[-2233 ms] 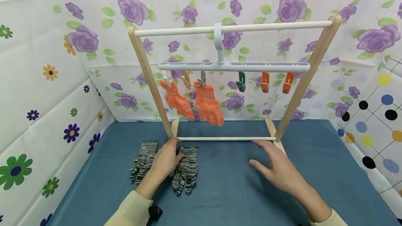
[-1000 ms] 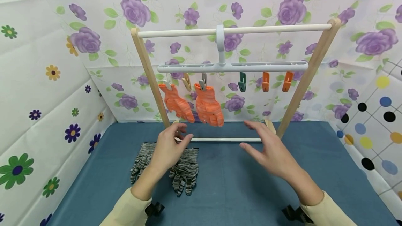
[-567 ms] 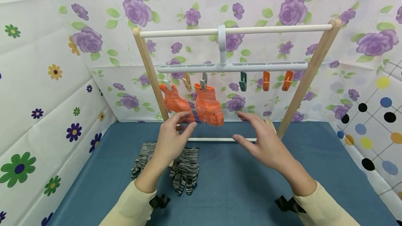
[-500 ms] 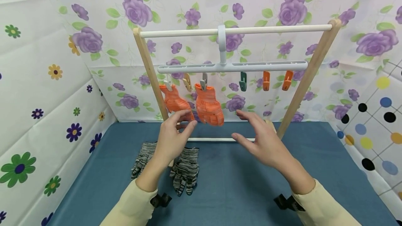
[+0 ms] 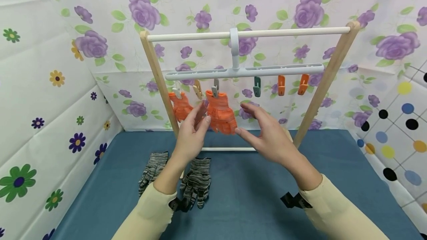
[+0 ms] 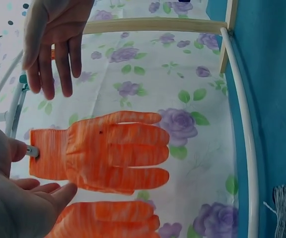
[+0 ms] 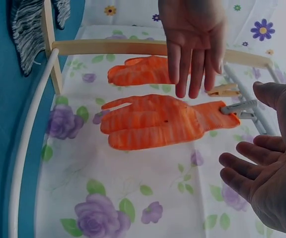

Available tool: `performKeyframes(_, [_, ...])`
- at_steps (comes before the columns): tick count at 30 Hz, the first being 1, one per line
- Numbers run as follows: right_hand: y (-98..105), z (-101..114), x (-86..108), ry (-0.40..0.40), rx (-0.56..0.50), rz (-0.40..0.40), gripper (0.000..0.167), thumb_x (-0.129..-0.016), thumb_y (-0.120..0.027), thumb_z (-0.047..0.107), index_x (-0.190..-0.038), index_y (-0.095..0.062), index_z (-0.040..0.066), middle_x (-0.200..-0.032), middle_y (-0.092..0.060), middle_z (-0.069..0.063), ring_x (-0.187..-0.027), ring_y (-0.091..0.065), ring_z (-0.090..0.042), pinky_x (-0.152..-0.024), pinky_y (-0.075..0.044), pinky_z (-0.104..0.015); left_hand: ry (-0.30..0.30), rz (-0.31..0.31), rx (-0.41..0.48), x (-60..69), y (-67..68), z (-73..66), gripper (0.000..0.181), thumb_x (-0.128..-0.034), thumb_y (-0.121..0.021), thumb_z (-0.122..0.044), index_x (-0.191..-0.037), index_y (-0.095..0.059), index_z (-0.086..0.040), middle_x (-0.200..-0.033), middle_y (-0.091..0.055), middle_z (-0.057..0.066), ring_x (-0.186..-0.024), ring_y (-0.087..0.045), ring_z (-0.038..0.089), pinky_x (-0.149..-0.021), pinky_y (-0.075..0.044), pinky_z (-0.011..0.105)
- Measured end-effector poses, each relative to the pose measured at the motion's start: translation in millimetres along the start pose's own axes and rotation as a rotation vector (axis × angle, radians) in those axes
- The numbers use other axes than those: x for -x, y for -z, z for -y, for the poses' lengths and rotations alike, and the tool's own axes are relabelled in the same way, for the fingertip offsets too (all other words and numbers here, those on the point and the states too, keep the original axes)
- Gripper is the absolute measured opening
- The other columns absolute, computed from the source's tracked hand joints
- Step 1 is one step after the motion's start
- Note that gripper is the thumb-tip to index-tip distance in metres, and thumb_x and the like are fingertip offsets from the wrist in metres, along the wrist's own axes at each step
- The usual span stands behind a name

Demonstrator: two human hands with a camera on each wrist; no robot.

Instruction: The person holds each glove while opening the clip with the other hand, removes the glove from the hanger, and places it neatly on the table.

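Two orange knit gloves hang from a grey hanger [image 5: 280, 70]. The nearer-to-middle orange glove [image 5: 221, 116] is clipped at its cuff by a grey clothespin [image 5: 215, 88]; the left orange glove [image 5: 180, 106] hangs from a white clothespin [image 5: 177, 91]. My left hand [image 5: 191, 134] is raised between the two gloves, partly covering the left one, fingers extended and holding nothing. My right hand [image 5: 271, 136] is raised just right of the middle glove, fingers spread, also holding nothing. In the right wrist view, the right hand [image 7: 277, 158] stands apart from that glove's cuff.
The hanger hooks over the white top rod [image 5: 283, 32] of a wooden-sided rack [image 5: 333, 73]. Beige [image 5: 197, 89], green [image 5: 257, 86] and two orange clothespins [image 5: 281, 85] also hang there. Two grey striped gloves [image 5: 199, 177] lie on the blue table [image 5: 240, 203], partly behind my left forearm.
Both hands have risen from beside the rack's lower rod toward the hanging orange gloves and come closer together. The hanger has tilted slightly, its right end now a little higher.
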State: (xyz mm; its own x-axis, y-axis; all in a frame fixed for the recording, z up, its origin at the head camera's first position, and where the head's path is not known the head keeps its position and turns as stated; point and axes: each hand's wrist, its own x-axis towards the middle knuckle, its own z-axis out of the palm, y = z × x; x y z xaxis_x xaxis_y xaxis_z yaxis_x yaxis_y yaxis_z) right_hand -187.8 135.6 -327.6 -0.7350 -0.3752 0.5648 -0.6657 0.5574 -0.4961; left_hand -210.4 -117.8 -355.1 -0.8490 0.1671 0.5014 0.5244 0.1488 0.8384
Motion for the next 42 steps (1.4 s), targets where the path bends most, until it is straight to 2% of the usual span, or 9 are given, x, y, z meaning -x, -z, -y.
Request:
performKeyframes(7, [-3.4,3.1,-15.1,0.023,-0.056,-0.013,0.071,-0.101,-0.077,0.028,-0.160,-0.044,0.005,-0.159,-0.050,-0.010,-0.143,-0.052,-0.028,-0.111,-0.048,-0.052,0.045,0.000,0.039,-13.4,-6.4,1.1,0.059,-0.1159,-0.047,-0.017,-0.168,-0.023,-0.001,-0.170,-0.033,0.011,-0.157,-0.030,0.025,-0.125,-0.029,0.040])
performKeyframes(12, [-6.6,5.2,-25.8,0.025,-0.070,-0.020,0.071,-0.101,-0.078,0.028,-0.158,-0.044,0.003,-0.159,-0.051,-0.012,-0.144,-0.051,-0.028,-0.111,-0.048,-0.052,0.114,-0.007,0.050,-23.8,-8.0,3.9,0.060,-0.1165,-0.047,-0.024,-0.168,-0.024,-0.003,-0.171,-0.031,0.011,-0.158,-0.029,0.024,-0.125,-0.030,0.043])
performKeyframes(15, [-8.3,6.2,-30.9,0.009,-0.078,-0.012,0.071,-0.102,-0.076,0.030,-0.160,-0.043,0.004,-0.160,-0.050,-0.012,-0.146,-0.049,-0.027,-0.114,-0.046,-0.051,0.137,-0.015,0.063,-28.9,-9.2,5.0,0.060,-0.1162,-0.048,-0.027,-0.168,-0.027,-0.006,-0.169,-0.035,0.011,-0.155,-0.034,0.023,-0.124,-0.033,0.044])
performKeyframes(18, [-10.1,7.3,-36.9,-0.001,-0.106,-0.001,0.072,-0.103,-0.074,0.031,-0.162,-0.041,0.005,-0.162,-0.047,-0.013,-0.149,-0.046,-0.027,-0.117,-0.043,-0.052,0.129,-0.034,0.072,-31.8,-10.0,6.3,0.057,-0.1161,-0.048,-0.026,-0.166,-0.033,-0.005,-0.161,-0.044,0.013,-0.147,-0.044,0.026,-0.119,-0.040,0.046])
performKeyframes(21, [-11.4,8.3,-42.5,-0.014,-0.134,0.004,0.073,-0.104,-0.074,0.032,-0.163,-0.039,0.006,-0.163,-0.046,-0.013,-0.150,-0.044,-0.027,-0.117,-0.041,-0.053,0.103,-0.052,0.088,-33.3,-10.7,8.3,0.048,-0.1156,-0.050,-0.024,-0.159,-0.045,-0.005,-0.146,-0.056,0.014,-0.133,-0.056,0.028,-0.109,-0.051,0.049])
performKeyframes(26, [-13.0,8.3,-50.8,-0.046,-0.183,0.011,0.071,-0.105,-0.070,0.033,-0.163,-0.038,0.006,-0.164,-0.044,-0.011,-0.151,-0.043,-0.026,-0.120,-0.039,-0.052,0.077,-0.059,0.143,-35.6,-12.8,11.0,0.035,-0.1145,-0.053,-0.021,-0.146,-0.058,-0.005,-0.128,-0.064,0.013,-0.114,-0.066,0.026,-0.089,-0.061,0.040])
performKeyframes(32, [-16.9,10.0,-62.2,-0.065,-0.297,0.007,0.066,-0.108,-0.065,0.032,-0.164,-0.037,0.008,-0.162,-0.047,-0.009,-0.149,-0.045,-0.022,-0.121,-0.037,-0.044,0.080,-0.081,0.184,-36.6,-16.9,9.1,0.028,-0.1136,-0.055,-0.021,-0.134,-0.063,-0.005,-0.118,-0.066,0.013,-0.097,-0.066,0.025,-0.072,-0.059,0.030])
performKeyframes(37, [-19.6,15.9,-73.3,-0.085,-0.411,-0.031,0.062,-0.109,-0.065,0.032,-0.161,-0.042,0.008,-0.156,-0.053,-0.009,-0.143,-0.052,-0.021,-0.118,-0.042,-0.043,0.047,-0.105,0.191,-35.9,-20.3,6.7,0.023,-0.1130,-0.057,-0.019,-0.125,-0.065,-0.001,-0.106,-0.067,0.015,-0.084,-0.063,0.021,-0.066,-0.055,0.027])
performKeyframes(42, [-22.8,16.4,-80.8,-0.124,-0.515,-0.069,0.055,-0.108,-0.067,0.027,-0.156,-0.050,0.006,-0.151,-0.059,-0.009,-0.136,-0.058,-0.019,-0.111,-0.048,-0.042,0.028,-0.100,0.198,-35.5,-23.5,7.0,0.021,-0.1130,-0.056,-0.017,-0.120,-0.065,0.001,-0.100,-0.065,0.015,-0.077,-0.060,0.018,-0.063,-0.051,0.027])
